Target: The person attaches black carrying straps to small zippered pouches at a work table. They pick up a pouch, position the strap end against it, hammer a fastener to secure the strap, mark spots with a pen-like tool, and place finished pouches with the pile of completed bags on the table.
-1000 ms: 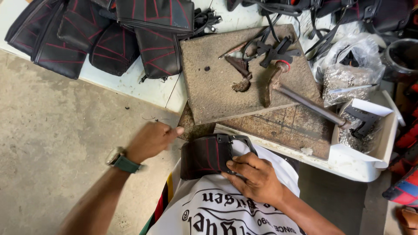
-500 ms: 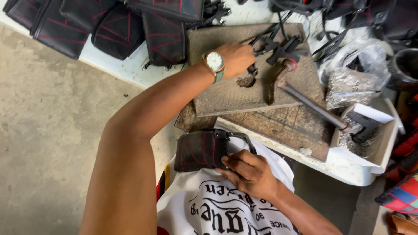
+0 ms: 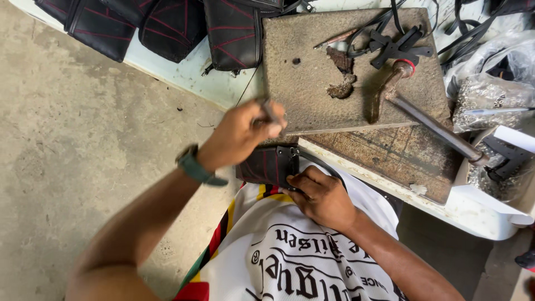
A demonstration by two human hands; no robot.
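Desk [image 3: 223, 89]: pale top, carrying a worn stone slab [image 3: 312, 83].
Black pouches with red stitching [image 3: 234, 28]: heaped beyond the slab's far-left corner.
Hammer [image 3: 423, 117]: lying across the slab's right side, rusty head on the slab.
Small black pouch, red stitching [image 3: 267, 165]: just below the slab's near edge, at the person's lap.
Right hand [image 3: 320, 196]: fingers curled, pressing on that pouch's right end.
Left hand [image 3: 242, 134]: closed, pinching a thin metal tool [image 3: 271, 113] at the slab's near-left corner; wristwatch [image 3: 195, 166] on the wrist.
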